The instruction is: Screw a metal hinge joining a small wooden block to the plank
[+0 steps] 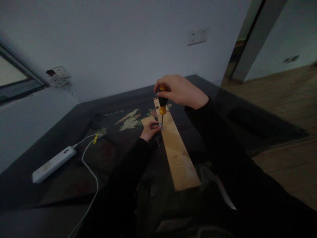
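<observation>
My right hand (pixel 177 91) grips a yellow-and-black screwdriver (pixel 162 107); my left hand (pixel 149 131) pinches a silvery metal piece (pixel 160 125) at a long tan wooden board (pixel 177 152).

Your right hand (pixel 176 90) is gripping palm-down, forearm (pixel 219 140) slanting toward four-thirty, left hand (pixel 149 131) pointing toward two o'clock.

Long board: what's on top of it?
Screwdriver, tip down at the board's left edge, held in right hand; small metal piece there by left hand. Under that hand: hidden.

Screwdriver (pixel 162 109) over plank (pixel 177 153) on table (pixel 116 105)
</observation>
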{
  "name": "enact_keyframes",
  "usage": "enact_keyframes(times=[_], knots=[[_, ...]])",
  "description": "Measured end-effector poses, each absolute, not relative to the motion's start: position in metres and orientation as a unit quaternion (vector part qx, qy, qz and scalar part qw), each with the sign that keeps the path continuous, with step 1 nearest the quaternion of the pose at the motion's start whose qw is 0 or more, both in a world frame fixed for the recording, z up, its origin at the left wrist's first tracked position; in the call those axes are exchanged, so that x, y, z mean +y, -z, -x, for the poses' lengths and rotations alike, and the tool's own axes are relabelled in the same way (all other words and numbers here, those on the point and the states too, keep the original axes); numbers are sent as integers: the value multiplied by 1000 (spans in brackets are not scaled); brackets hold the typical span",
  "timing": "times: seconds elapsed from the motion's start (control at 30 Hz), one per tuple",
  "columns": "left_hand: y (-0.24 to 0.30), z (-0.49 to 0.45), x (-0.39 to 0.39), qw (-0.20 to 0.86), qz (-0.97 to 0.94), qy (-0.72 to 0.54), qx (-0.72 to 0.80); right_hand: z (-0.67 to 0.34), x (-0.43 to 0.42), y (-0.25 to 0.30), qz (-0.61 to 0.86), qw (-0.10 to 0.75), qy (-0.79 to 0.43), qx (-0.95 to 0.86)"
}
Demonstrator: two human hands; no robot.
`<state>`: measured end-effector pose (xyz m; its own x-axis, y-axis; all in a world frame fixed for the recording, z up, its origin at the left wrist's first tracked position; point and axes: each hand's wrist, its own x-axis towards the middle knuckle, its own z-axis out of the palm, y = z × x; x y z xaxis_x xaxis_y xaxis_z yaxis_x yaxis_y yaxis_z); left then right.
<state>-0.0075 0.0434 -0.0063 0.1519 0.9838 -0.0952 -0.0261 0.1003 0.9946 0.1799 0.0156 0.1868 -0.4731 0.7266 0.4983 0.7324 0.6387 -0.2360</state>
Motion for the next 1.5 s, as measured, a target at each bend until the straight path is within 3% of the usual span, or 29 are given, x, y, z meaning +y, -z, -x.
enact_keyframes(times=[0.17, 0.43, 0.73, 1.0, 1.27, 1.5], knots=[[6, 5, 43, 571, -497, -449, 475, -171, 17, -180, 509, 301, 32, -806], [4, 6, 41, 567, -498, -448, 479, -185, 17, -190, 398, 284, -21, -872], [7, 7, 43, 573, -491, -451, 477, -175, 19, -183, 497, 304, 21, -812], [9, 8, 46, 578, -489, -451, 472, -187, 18, -188, 395, 261, -22, -881], [6, 7, 43, 578, -489, -453, 471, -172, 18, -180, 524, 285, 27, -802], [9, 7, 45, 575, -491, -451, 474, -191, 21, -189, 413, 254, -40, -874]])
